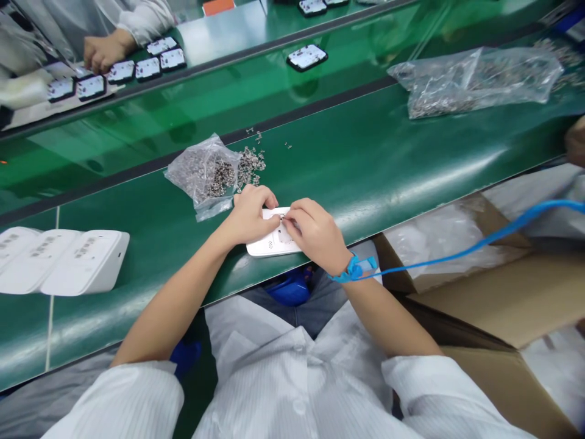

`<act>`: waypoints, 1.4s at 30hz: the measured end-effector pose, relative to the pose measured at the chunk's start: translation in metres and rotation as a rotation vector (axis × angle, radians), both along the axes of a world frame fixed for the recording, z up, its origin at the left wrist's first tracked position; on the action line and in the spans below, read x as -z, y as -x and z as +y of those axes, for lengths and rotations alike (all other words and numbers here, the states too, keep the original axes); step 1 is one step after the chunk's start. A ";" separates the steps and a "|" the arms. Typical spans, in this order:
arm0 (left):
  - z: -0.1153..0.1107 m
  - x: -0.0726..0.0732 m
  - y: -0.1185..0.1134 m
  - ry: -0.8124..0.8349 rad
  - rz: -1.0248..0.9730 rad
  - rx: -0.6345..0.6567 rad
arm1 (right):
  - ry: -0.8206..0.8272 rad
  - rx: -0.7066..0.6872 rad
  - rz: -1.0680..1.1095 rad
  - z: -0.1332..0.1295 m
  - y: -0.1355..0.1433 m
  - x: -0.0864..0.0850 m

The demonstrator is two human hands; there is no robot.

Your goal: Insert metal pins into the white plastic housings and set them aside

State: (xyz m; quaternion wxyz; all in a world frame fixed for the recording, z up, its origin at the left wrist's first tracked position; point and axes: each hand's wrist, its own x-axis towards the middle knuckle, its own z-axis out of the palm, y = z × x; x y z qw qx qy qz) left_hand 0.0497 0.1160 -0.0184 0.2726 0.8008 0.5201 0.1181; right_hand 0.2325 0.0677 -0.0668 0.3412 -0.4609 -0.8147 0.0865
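A white plastic device housing (pixel 269 247) lies on the green bench near its front edge, with small holes and openings in its face. My left hand (pixel 251 214) is closed on its left side, thumb pressed on the upper face. Over the right part of the housing, my right hand (pixel 317 235) pinches a small metal piece at an opening; the fingertips partly hide it. Just beyond my left hand, loose small metal parts (pixel 250 163) spill from a clear plastic bag (pixel 198 174).
Several white housings (pixel 85 262) stand in a row at left. A larger bag of metal parts (pixel 479 82) lies at back right. A blue cord (pixel 457 259) runs from my right wrist strap. Cardboard boxes (pixel 493 299) stand at right. Across the belt, a co-worker's hand (pixel 103 53) touches dark-edged units.
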 end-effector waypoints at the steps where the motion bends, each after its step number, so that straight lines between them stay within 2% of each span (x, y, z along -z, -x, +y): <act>1: 0.000 0.000 0.000 -0.003 -0.002 0.001 | -0.009 0.010 -0.028 0.000 0.001 0.000; 4: 0.000 0.001 0.000 -0.016 -0.003 0.002 | -0.043 0.042 -0.132 0.002 0.001 0.000; 6: 0.000 0.001 0.000 -0.017 -0.003 0.002 | -0.047 0.016 -0.169 0.005 0.000 0.000; 10: 0.000 0.001 0.001 -0.012 -0.009 0.002 | -0.009 -0.069 -0.168 0.013 -0.006 -0.001; 14: 0.000 0.002 0.001 -0.011 -0.008 0.001 | 0.019 -0.076 -0.167 0.016 -0.007 0.000; 20: -0.002 0.003 -0.002 -0.050 0.048 -0.017 | -0.017 -0.049 -0.058 0.008 -0.005 0.003; 25: -0.002 0.000 -0.004 -0.062 0.079 -0.004 | -0.128 -0.108 0.090 0.002 -0.010 0.011; 28: -0.001 0.000 -0.004 -0.048 0.071 0.001 | -0.166 -0.121 0.105 0.003 -0.011 0.013; 35: -0.001 0.002 -0.004 -0.074 0.066 0.013 | -0.112 -0.155 -0.007 0.003 -0.012 0.005; 38: -0.001 0.003 -0.002 -0.093 0.042 0.018 | -0.102 -0.129 0.125 0.005 -0.013 0.008; 42: 0.001 0.005 0.000 -0.094 -0.019 0.012 | 0.079 -0.061 0.284 0.013 -0.016 0.006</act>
